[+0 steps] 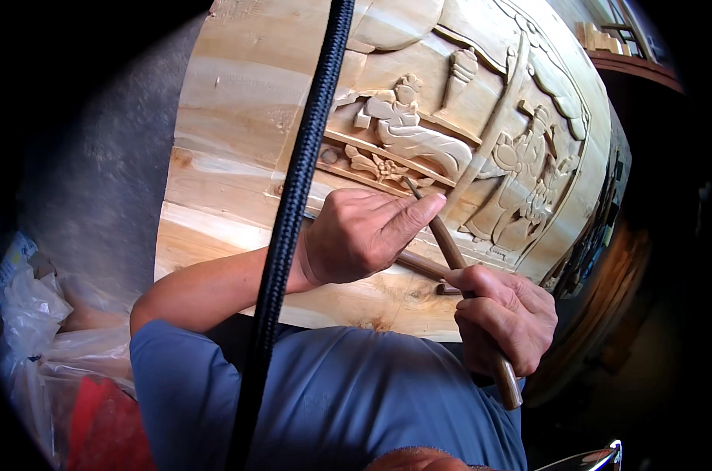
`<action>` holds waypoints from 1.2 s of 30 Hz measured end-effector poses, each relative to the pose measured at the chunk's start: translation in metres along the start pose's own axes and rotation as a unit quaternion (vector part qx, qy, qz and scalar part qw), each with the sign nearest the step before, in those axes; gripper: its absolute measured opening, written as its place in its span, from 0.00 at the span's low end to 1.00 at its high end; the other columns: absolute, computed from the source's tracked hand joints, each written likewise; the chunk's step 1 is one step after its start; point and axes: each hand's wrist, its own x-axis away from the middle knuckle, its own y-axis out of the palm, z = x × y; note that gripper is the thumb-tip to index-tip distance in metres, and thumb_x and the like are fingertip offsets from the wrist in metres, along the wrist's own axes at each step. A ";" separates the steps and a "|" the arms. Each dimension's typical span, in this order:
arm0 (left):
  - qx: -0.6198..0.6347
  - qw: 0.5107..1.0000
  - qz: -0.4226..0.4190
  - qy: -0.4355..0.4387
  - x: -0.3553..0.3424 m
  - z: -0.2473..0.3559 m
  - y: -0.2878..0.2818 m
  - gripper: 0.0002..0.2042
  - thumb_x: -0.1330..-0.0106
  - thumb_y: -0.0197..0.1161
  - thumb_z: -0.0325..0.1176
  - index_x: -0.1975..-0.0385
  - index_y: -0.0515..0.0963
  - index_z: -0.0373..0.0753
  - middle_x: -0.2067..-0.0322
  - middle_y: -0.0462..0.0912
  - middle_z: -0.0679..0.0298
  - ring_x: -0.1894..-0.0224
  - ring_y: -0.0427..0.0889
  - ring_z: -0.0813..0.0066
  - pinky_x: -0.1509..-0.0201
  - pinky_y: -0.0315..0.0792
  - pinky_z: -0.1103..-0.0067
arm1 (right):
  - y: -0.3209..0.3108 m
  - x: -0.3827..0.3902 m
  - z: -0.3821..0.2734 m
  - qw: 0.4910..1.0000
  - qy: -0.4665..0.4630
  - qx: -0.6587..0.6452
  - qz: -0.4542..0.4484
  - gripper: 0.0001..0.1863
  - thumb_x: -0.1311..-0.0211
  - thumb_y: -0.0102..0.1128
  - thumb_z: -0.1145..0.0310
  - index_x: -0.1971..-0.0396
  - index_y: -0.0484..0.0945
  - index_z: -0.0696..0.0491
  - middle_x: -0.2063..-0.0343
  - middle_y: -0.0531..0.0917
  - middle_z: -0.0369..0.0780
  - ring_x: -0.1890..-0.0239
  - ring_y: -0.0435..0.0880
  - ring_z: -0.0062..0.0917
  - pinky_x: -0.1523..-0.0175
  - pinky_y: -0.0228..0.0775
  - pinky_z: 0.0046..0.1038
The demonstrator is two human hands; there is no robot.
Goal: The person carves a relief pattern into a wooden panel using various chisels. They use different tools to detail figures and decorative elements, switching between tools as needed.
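Note:
A large pale wooden panel with carved relief figures fills the upper middle of the view. My left hand rests on the panel, its thumb and fingers pinching the thin metal shaft of a carving chisel near the tip. The tip touches the wood just below a reclining carved figure. My right hand is wrapped around the chisel's brown wooden handle, whose end sticks out below the fist. A second brown tool handle lies on the panel under my left hand.
A black braided cord hangs down through the middle of the view, in front of my left forearm. Clear plastic bags and something red lie on the grey floor at lower left. A dark curved wooden piece stands at the right.

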 end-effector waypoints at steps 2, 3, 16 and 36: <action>0.000 1.000 -0.002 -0.005 0.001 0.000 -0.001 0.27 0.40 0.72 0.18 0.37 0.81 0.29 0.66 0.91 0.53 0.69 0.93 0.60 0.66 0.87 0.70 | 0.001 -0.003 0.000 1.000 0.003 0.000 0.002 0.10 0.46 0.72 0.83 0.67 0.79 0.59 0.69 0.90 0.50 0.71 0.93 0.37 0.65 0.86 0.32; -0.001 1.000 -0.001 -0.007 0.000 0.000 -0.002 0.27 0.40 0.72 0.18 0.37 0.81 0.29 0.66 0.91 0.53 0.69 0.93 0.60 0.66 0.87 0.70 | 0.002 -0.004 -0.001 1.000 0.009 -0.001 0.008 0.10 0.47 0.72 0.82 0.68 0.79 0.59 0.70 0.90 0.50 0.71 0.93 0.37 0.65 0.86 0.31; 0.016 0.998 0.041 -0.048 0.006 0.004 -0.002 0.29 0.42 0.73 0.17 0.37 0.80 0.29 0.63 0.92 0.52 0.69 0.92 0.60 0.67 0.85 0.70 | 0.007 -0.024 -0.011 0.998 -0.007 0.049 -0.036 0.10 0.43 0.73 0.79 0.66 0.79 0.58 0.70 0.90 0.49 0.71 0.93 0.35 0.67 0.85 0.29; 0.052 0.997 0.064 -0.004 0.003 0.000 0.002 0.26 0.42 0.73 0.18 0.40 0.83 0.31 0.65 0.92 0.52 0.67 0.94 0.56 0.65 0.87 0.68 | 0.035 -0.002 -0.038 0.970 -0.108 0.211 -0.058 0.05 0.31 0.66 0.75 0.59 0.83 0.59 0.59 0.92 0.49 0.63 0.93 0.32 0.62 0.84 0.25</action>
